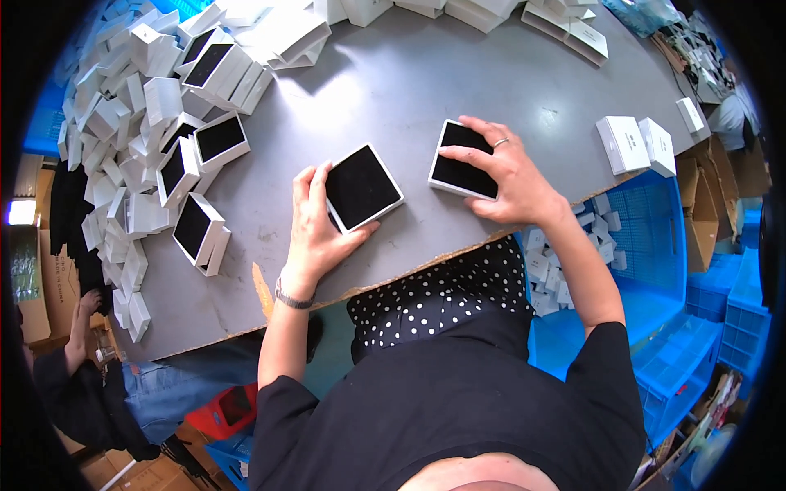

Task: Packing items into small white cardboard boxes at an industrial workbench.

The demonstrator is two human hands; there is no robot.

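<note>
Fingers (303, 184) of the left hand (313, 237) grasp a black-faced white box (363, 186) by its left side, the thumb set along its near edge. Just to its right, the right hand (517, 182) grips a second black-faced box (460, 168), its thumb at the near edge and a fingertip resting over the black face; I cannot tell whether either box is lifted clear of the grey bench (434, 82). With the person at six o'clock and the hands at the centre, a heaped pile of white boxes (164, 102) runs from nine to eleven o'clock, a few showing black faces. More white cartons (483, 12) line twelve to one o'clock. At two o'clock a pair of closed white boxes (622, 146) stands near the bench's edge. Around three to four o'clock, a blue plastic crate (647, 217) holds small white boxes (540, 266).
</note>
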